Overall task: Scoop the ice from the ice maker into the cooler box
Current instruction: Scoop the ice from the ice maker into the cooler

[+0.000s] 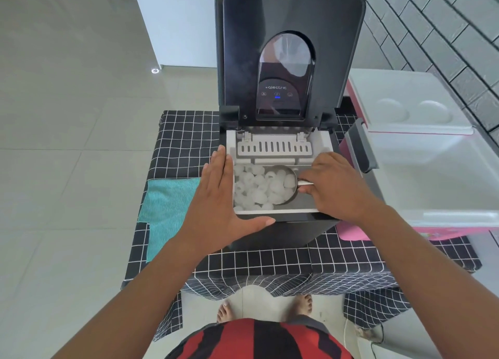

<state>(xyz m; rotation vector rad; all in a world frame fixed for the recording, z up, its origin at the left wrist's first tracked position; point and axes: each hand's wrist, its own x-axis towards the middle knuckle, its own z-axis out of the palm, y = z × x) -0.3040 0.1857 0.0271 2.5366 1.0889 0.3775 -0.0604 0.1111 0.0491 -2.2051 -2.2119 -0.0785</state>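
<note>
Checked tablecloth (259, 261); left hand (216, 196) flat; right hand (337, 188) round scoop (283, 185).

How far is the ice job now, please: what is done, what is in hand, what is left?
Done: the ice maker lid stands open, and the cooler box is open. In hand: the right hand holds a metal scoop among the ice; the left hand steadies the ice maker. Left: carrying ice to the cooler.
</note>
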